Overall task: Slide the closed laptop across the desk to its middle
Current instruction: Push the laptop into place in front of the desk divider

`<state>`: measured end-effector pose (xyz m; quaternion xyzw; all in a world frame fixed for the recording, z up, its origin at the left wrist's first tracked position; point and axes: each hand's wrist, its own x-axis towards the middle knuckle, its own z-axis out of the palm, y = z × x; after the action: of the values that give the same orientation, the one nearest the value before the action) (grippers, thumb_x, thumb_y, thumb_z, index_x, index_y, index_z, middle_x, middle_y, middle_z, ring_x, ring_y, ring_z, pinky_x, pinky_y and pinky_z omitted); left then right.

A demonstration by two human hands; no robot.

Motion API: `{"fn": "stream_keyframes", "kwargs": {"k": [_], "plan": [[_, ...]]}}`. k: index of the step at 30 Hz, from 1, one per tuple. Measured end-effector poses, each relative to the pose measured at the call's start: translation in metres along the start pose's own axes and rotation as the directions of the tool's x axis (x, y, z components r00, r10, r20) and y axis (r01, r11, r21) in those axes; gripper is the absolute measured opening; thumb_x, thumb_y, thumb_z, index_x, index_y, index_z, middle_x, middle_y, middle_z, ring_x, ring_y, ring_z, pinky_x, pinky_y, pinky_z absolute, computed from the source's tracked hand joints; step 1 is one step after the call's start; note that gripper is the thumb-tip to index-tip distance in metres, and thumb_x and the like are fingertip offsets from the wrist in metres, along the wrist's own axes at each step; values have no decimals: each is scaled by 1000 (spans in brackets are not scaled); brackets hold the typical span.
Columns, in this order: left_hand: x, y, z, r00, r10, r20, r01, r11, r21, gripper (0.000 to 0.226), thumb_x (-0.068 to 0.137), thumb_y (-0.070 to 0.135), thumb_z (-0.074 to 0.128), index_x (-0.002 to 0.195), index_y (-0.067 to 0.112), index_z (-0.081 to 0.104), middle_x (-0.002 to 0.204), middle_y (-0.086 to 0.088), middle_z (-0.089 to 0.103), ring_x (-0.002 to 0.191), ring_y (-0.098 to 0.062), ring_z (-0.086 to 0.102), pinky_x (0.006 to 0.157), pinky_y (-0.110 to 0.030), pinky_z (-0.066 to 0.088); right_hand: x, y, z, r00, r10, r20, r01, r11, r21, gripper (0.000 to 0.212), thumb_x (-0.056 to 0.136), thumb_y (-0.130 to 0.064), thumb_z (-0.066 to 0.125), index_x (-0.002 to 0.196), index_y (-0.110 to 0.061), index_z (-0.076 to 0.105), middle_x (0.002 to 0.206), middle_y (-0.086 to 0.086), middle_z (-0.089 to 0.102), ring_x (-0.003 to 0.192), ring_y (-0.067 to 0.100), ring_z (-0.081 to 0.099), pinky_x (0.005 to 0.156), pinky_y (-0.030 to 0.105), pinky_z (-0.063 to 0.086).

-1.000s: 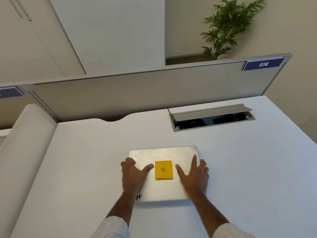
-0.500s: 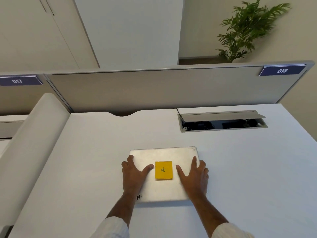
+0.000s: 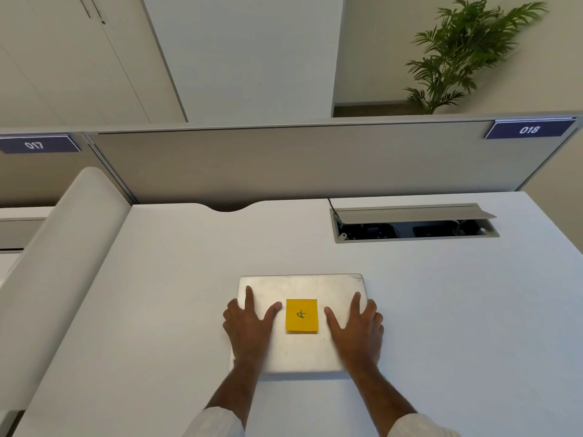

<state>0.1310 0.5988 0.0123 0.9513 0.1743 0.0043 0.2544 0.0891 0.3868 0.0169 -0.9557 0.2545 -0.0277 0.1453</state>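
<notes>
On the desk (image 3: 441, 310), the closed laptop (image 3: 299, 351) is pressed under the flat, spread left hand (image 3: 249, 326) and right hand (image 3: 356, 329); grip apparently absent.

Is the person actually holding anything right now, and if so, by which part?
Nothing is gripped. Both hands lie flat, palms down, on the closed laptop lid: left hand near its left edge, right hand near its right edge, either side of the yellow note.
</notes>
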Motion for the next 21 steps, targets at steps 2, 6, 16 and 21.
{"fn": "stream_keyframes", "kwargs": {"k": [2,6,16,21], "plan": [[0,0,3,1000,0,-5,0,1000,-3,89,78,76,60,147,22,44,125,-17,51,114,-35,47,96,-47,40,1,1,1,1000,-2,6,2,1000,-12,88,86,-81,36,145,-16,40,135,14,48,109,30,54,87,43,52],[0,-4,6,1000,-4,-16,4,1000,-16,87,79,74,61,147,22,46,127,-16,50,117,-35,45,97,-48,39,1,1,2,1000,-7,-4,6,999,-33,88,85,-81,35,145,-17,42,134,14,50,109,29,54,87,42,52],[0,-5,11,999,13,-46,-12,1000,7,84,78,72,64,143,19,52,120,-17,52,110,-36,48,93,-47,40,-1,1,9,1000,-1,4,2,999,-49,87,85,-80,39,142,-15,45,130,16,51,104,32,53,81,45,51],[0,-6,14,999,15,-53,-14,1000,19,83,80,73,61,144,20,51,123,-16,51,112,-35,46,95,-47,40,1,3,13,1000,-3,4,4,999,-54,87,85,-80,39,142,-15,46,129,15,52,104,32,53,80,45,50]]}}
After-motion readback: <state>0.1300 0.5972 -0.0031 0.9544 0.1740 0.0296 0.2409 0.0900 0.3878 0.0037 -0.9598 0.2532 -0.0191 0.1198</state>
